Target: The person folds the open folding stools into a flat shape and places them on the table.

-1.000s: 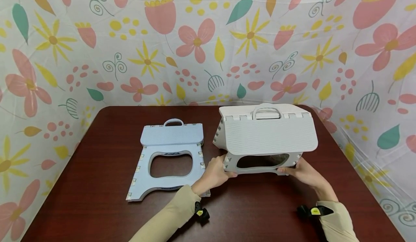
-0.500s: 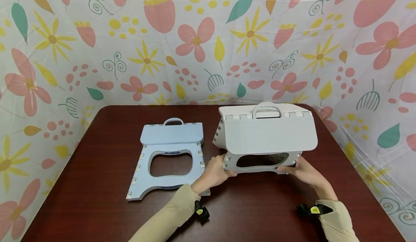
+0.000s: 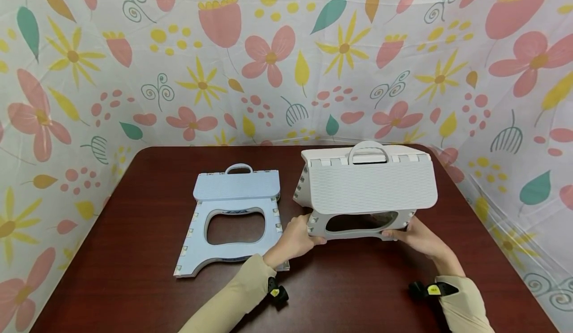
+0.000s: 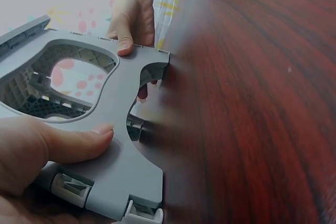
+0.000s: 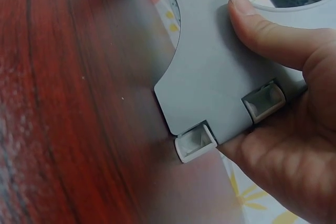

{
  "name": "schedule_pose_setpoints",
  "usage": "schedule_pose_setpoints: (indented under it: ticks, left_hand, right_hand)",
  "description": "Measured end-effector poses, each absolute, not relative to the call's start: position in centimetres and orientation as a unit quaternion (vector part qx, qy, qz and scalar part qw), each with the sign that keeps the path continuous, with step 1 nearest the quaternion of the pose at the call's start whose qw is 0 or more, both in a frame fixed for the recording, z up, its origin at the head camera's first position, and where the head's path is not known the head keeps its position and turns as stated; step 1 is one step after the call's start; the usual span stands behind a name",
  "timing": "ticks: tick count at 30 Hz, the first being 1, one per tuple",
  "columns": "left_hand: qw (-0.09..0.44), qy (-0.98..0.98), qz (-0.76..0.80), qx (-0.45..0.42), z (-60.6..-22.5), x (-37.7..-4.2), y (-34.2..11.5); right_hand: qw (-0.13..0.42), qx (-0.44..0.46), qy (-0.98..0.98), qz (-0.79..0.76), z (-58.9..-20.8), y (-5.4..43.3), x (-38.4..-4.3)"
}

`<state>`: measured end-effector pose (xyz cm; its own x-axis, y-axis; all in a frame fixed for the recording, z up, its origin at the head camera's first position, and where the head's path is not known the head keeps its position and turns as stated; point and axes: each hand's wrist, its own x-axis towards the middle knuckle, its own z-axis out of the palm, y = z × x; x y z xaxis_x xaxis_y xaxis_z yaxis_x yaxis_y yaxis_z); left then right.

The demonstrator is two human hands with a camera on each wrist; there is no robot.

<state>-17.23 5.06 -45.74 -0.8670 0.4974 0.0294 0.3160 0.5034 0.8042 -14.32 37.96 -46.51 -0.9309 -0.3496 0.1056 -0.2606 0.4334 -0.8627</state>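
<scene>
A white folding step stool (image 3: 373,186), partly unfolded with its textured top panels sloping like a roof and its handle upright, is at the right of the table in the head view. My left hand (image 3: 294,238) grips its lower left leg edge; in the left wrist view the thumb (image 4: 84,144) lies flat along the front panel. On the lower right edge my right hand (image 3: 418,238) holds the stool, its thumb (image 5: 262,30) pressed on the panel beside the oval opening. Most fingers are hidden behind the panel. A light blue folding step stool (image 3: 237,213) lies folded flat to the left.
Both stools are on a dark red-brown wooden table (image 3: 112,253). A floral curtain (image 3: 277,64) hangs behind and along both sides of it. The blue stool's right edge is close to my left forearm (image 3: 237,293).
</scene>
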Motion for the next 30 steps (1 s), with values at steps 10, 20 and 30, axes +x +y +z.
schedule_pose_setpoints:
  ticks: [10, 20, 30]
  left_hand:
    - [0.096, 0.86, 0.435, 0.249, -45.92, -17.42, 4.94]
    - [0.097, 0.861, 0.431, 0.252, -46.0, -17.5, 4.9]
    - [0.094, 0.861, 0.432, 0.252, -46.1, -17.51, 4.91]
  right_hand:
    - [0.055, -0.163, 0.851, -0.496, -46.45, 37.76, -14.35]
    - [0.066, -0.15, 0.85, -0.501, -46.43, 37.61, -14.4]
    - [0.067, -0.15, 0.847, -0.505, -46.35, 37.53, -14.38]
